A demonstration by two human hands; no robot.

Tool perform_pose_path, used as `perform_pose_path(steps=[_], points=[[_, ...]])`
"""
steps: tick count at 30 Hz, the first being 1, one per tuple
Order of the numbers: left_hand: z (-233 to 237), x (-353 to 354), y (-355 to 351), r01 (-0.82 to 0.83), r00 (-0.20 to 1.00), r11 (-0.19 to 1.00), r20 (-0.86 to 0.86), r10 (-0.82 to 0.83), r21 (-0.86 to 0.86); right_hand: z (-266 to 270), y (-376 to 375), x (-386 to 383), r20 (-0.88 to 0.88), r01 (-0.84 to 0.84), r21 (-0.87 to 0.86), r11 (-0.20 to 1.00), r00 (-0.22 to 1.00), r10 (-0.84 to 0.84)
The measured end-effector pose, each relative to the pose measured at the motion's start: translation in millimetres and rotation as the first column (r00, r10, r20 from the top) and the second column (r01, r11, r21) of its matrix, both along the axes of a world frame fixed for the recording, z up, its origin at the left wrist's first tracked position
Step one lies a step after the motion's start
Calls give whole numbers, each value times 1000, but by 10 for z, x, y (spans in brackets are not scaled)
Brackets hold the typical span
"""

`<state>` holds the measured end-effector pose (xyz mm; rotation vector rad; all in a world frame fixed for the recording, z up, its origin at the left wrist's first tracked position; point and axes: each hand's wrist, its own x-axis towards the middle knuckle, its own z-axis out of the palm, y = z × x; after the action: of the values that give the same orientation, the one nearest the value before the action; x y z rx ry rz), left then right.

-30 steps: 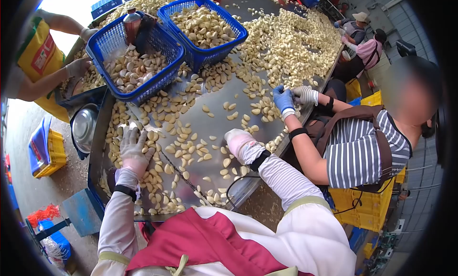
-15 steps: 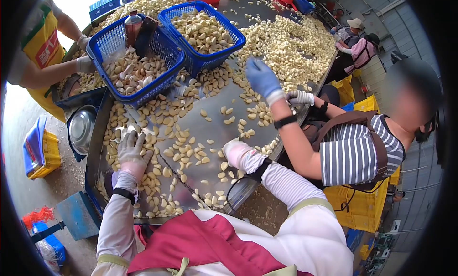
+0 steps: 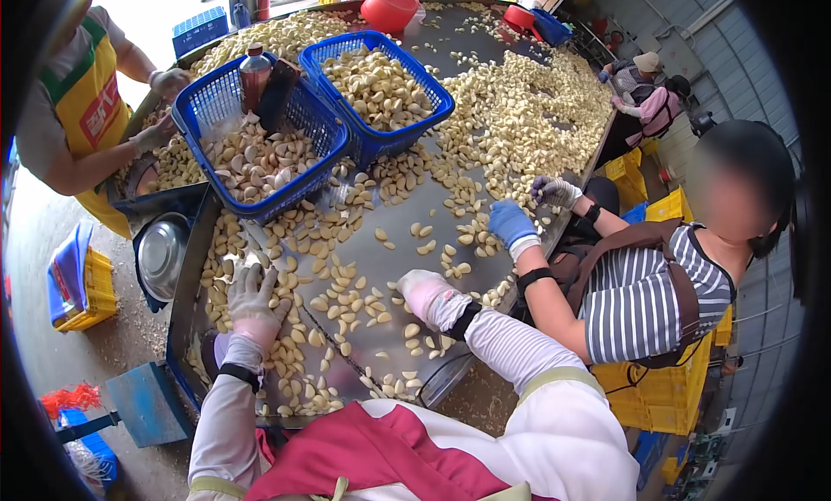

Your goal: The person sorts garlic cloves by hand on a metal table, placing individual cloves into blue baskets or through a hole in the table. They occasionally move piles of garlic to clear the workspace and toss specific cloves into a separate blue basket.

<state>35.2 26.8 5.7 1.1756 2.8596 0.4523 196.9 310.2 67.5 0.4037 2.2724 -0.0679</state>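
Note:
Many peeled garlic cloves [image 3: 346, 304] lie scattered over a metal table [image 3: 394, 215]. My left hand [image 3: 256, 306], in a thin whitish glove, rests on cloves near the table's left side with its fingers spread. To the right, my right hand [image 3: 426, 295], also gloved, is low over the metal beside a few cloves. Its fingers point left and are bent together; whether anything is between them is hidden. Beyond my hands stand two blue baskets: one [image 3: 260, 208] holds unpeeled-looking cloves, a bottle [image 3: 254, 77] and a dark object, the other [image 3: 394, 139] paler cloves.
At the right, a co-worker in a striped shirt [image 3: 636, 302] reaches over the table with a blue-gloved hand [image 3: 512, 224]. Another person in a yellow apron [image 3: 99, 112] works at the left. A metal bowl [image 3: 162, 250] and yellow crate [image 3: 99, 285] are lower left.
The co-worker's blue-gloved hand has come down and nearer the table's right edge. My right hand has shifted slightly left. The whole view has shifted a little.

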Motion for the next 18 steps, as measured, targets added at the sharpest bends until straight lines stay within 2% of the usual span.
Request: perform_pose_path(steps=[2,3,5,6,7,8,9,10,12,13,15,17,18], points=[[8,-2,2,8,1000,1000,-4,-8,15,157,-77,-109,134,-82,-1,997,988,82],[2,4,-9,8,1000,1000,-8,-8,16,74,-30,-104,130,-82,1,997,988,81],[-7,-10,-14,35,999,998,-35,-33,50,-133,148,-142,-15,-66,-156,986,998,65],[-6,-4,-9,30,999,997,-39,-27,68,192,205,-353,32,-136,-205,969,989,145],[1,-9,-3,32,998,997,-56,-28,76,146,411,-545,-73,-137,-186,973,989,126],[7,-13,4,35,998,997,-48,-32,74,399,563,-613,-403,12,-315,949,904,-145],[10,-10,4,38,999,997,-41,-35,71,562,730,-765,-598,12,-551,834,692,-405],[8,-6,0,42,998,997,-50,-39,72,786,818,-943,-627,14,-699,715,469,-622],[0,-9,-3,42,998,996,-43,-39,78,1241,915,-1215,-764,-39,-645,763,25,-645],[24,-2,3,38,999,996,-33,-36,80,1297,1023,-1343,-613,-119,-772,625,-125,-780],[32,-20,7,40,999,997,-35,-37,71,1295,1156,-1410,-697,72,-699,712,-293,-655],[29,-13,13,30,999,998,-12,-30,52,1064,1263,-1310,-711,238,-696,678,-93,-697],[17,-13,17,29,999,998,-27,-28,62,923,1225,-1233,-796,309,-583,752,-28,-605]])
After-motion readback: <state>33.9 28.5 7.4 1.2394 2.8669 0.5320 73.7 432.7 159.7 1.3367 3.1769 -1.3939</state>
